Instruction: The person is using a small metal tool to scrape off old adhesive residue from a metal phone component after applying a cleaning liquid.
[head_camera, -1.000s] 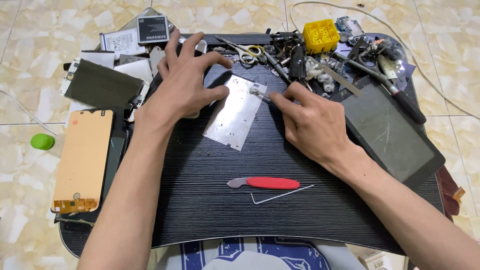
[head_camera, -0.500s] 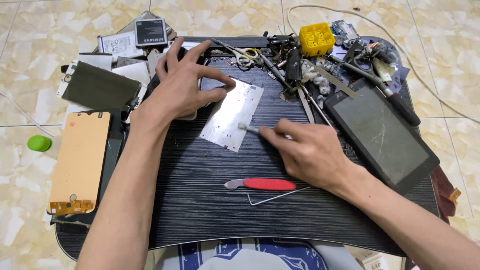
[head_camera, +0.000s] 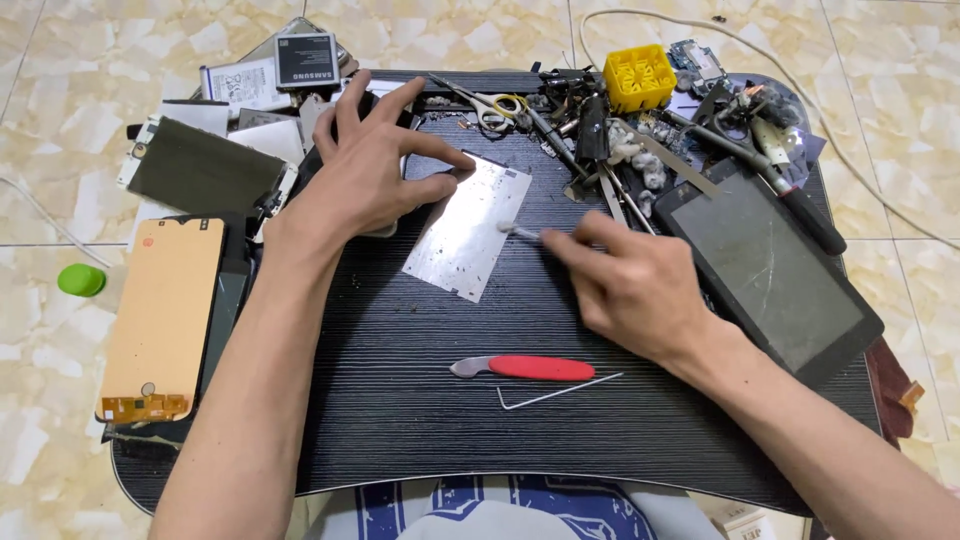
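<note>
far out to the left of my left hand sits a green cap (head_camera: 81, 279) on the floor tiles, and nearer in lies an orange-backed screen panel (head_camera: 162, 316), flat, half on the black ribbed tabletop (head_camera: 400, 420). above it, a dark panel (head_camera: 205, 176) rests tilted on loose white pieces.

my left hand (head_camera: 375, 170) is spread wide, fingertips pressed down at the upper left edge of the thin metal plate (head_camera: 468, 227); i judge that's to pin it so it can't slide. the plate lies flat and skewed between my two hands, its surface speckled.

just below the plate, near my right wrist, a red-handled tool (head_camera: 525, 368) and a bent wire (head_camera: 558, 391) lie side by side, untouched.

my right hand (head_camera: 630, 285) is pinched narrow around a thin stick with a white tip (head_camera: 520, 232), the tip touching the plate's right side, angled low as if to wipe.

right of that hand lies a dark tablet (head_camera: 770, 270); above it, a yellow block (head_camera: 639, 77) amid a tool clutter.
</note>
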